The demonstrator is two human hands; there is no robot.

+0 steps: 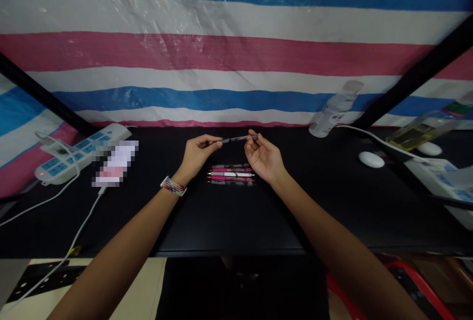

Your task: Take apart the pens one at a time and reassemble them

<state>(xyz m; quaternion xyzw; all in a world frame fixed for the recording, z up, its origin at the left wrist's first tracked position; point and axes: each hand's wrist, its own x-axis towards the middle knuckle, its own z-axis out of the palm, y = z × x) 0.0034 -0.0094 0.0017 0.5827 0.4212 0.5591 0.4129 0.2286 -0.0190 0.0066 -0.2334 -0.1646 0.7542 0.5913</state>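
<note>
A slim dark pen (236,138) is held level between my two hands, above the black tabletop. My left hand (200,152) pinches one end of it between thumb and fingers, and a colourful woven band circles that wrist. At the other end, the fingertips of my right hand (266,156) close on the pen, palm turned partly up. Just below the hands lies a row of several pens (231,175), side by side and roughly parallel; some are dark, others pink or red, and one is white.
On the left are a white power strip (79,155), a blurred-out phone-like object (116,162) and white cables. A white bottle (334,110), a white mouse-like object (371,159), a bottle of yellow liquid (424,130) and another power strip (438,169) stand or lie right. Striped sheeting hangs behind.
</note>
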